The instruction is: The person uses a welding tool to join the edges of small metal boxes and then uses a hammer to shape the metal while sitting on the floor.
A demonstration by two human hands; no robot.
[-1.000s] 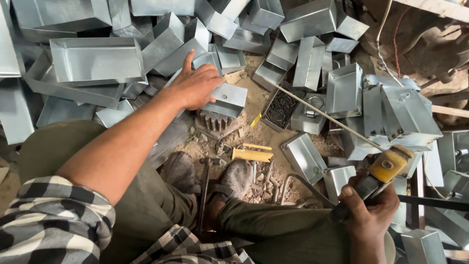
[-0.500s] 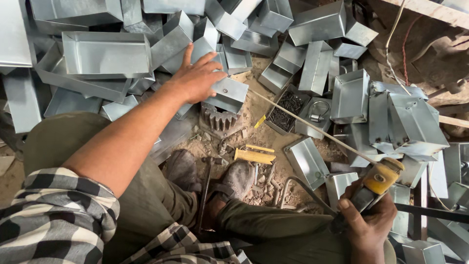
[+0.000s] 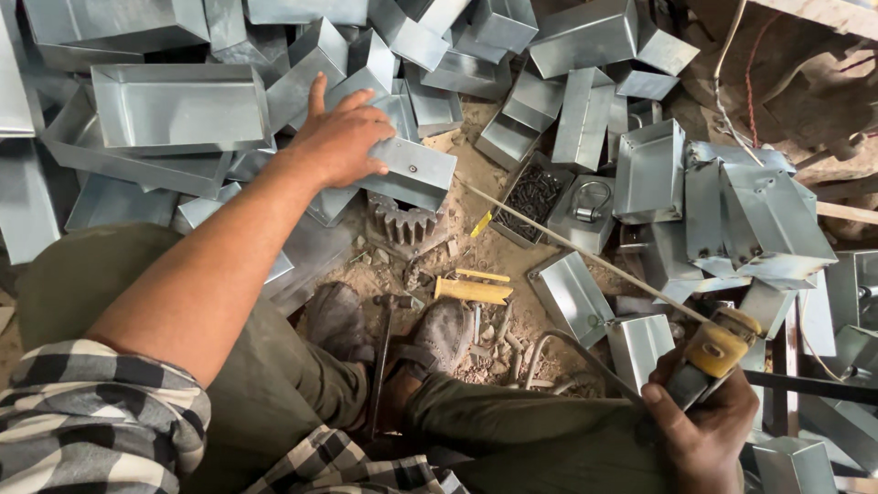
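My left hand (image 3: 340, 139) reaches forward and grips a folded grey sheet-metal box (image 3: 416, 171) lying on the sandy ground, fingers over its near wall. My right hand (image 3: 704, 430) rests on my right knee, closed around a tool with a yellow-orange handle (image 3: 715, 348); a long thin rod (image 3: 567, 242) runs from that tool up and left across the ground. A toothed metal gear (image 3: 402, 224) lies just below the box that my left hand holds.
Several grey sheet-metal boxes lie heaped at the back (image 3: 178, 105) and to the right (image 3: 759, 215). A tray of dark screws (image 3: 533, 194), a shackle (image 3: 590, 201), a yellow-handled tool (image 3: 471, 290) and a hammer (image 3: 389, 348) lie near my sandalled feet (image 3: 439, 334).
My left hand has stayed on the metal box, shifting slightly over it. My right hand keeps the yellow-handled tool in the same place.
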